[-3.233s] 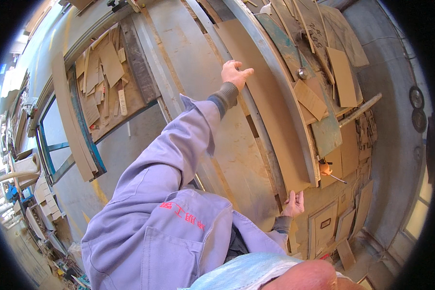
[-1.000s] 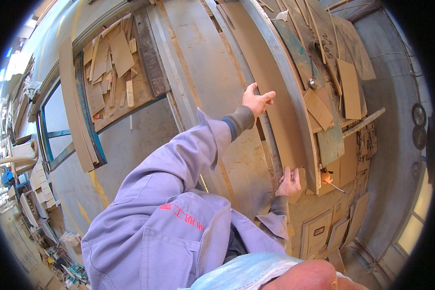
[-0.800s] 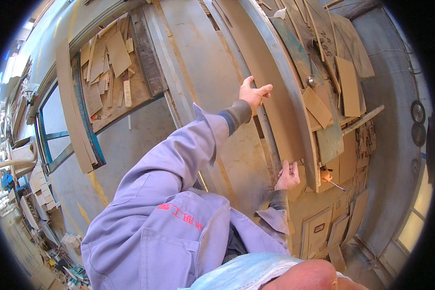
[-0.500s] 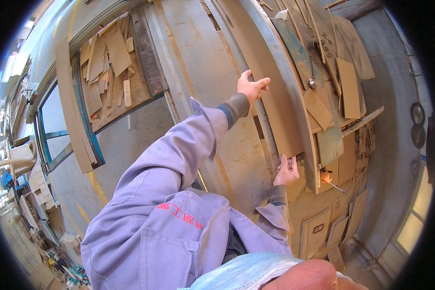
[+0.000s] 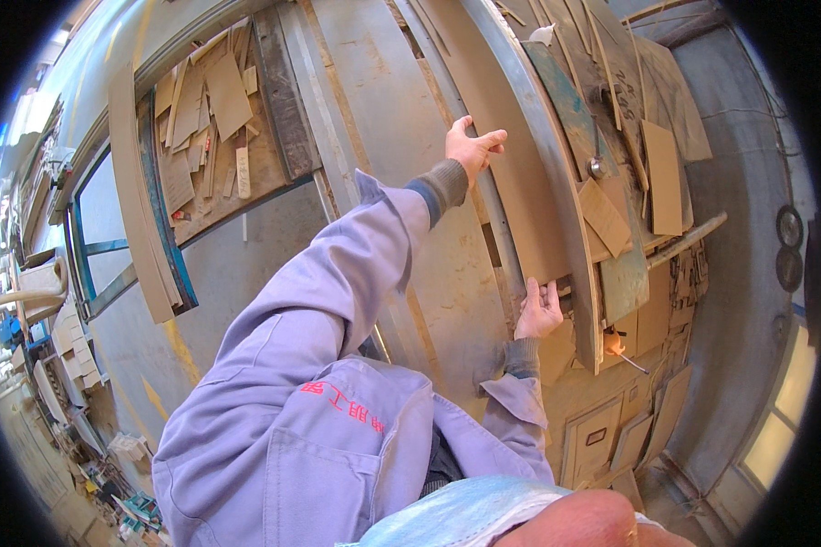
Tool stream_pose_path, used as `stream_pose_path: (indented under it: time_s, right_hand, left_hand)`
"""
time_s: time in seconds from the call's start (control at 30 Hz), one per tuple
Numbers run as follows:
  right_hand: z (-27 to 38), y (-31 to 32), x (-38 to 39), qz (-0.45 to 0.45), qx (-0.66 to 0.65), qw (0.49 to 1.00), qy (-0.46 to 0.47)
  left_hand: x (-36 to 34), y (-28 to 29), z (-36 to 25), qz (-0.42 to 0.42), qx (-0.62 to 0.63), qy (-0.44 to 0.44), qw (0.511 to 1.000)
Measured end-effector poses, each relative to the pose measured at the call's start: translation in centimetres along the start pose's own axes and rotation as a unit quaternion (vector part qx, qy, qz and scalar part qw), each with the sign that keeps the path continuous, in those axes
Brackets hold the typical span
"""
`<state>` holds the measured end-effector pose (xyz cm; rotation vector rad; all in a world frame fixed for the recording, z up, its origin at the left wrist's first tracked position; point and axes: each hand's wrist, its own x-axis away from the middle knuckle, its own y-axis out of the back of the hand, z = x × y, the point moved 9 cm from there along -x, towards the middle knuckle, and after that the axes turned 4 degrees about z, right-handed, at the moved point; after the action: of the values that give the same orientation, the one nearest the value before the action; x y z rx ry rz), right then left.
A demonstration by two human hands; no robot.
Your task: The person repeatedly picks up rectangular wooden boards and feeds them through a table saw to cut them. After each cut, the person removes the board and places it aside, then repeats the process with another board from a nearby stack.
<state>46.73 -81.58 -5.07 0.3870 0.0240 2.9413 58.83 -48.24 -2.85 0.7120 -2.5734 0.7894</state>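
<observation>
A long, narrow brown board (image 5: 520, 164) lies along a straight metal-edged fence (image 5: 549, 137) on the grey machine table (image 5: 383, 100). My left hand (image 5: 472, 150) reaches far forward and rests at the board's left edge, thumb and index finger stretched apart. At the near end of the board, my right hand (image 5: 540, 310) has its thumb and fingertips on the corner. The undersides of both hands are hidden.
Offcuts (image 5: 223, 100) pile up in an opening at left, beside a stack of long strips (image 5: 141, 201). Beyond the fence lie loose board pieces (image 5: 661, 178) and a round stick (image 5: 689, 239). An orange-handled tool (image 5: 615, 344) sits by the fence's near end.
The board's near end has shifted slightly forward, away from me, and my right hand has moved along with it. My left hand has also moved slightly forward along the edge.
</observation>
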Motion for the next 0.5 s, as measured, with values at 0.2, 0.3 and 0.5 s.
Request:
stream_pose_path:
  time_s: [0.2,0.3,0.5]
  right_hand:
    - [1.0,0.8,-2.4,0.022,0.008,1.0,0.009]
    - [1.4,0.9,-3.1,0.023,0.024,0.999,0.016]
    - [1.5,0.5,-3.0,0.013,0.034,0.999,0.015]
  left_hand:
    - [-1.3,-2.1,0.7,0.001,-0.004,-0.007,1.0]
    - [-1.7,-2.6,0.8,-0.004,-0.014,-0.012,1.0]
    - [-0.9,-2.3,1.1,0.02,-0.046,-0.028,0.998]
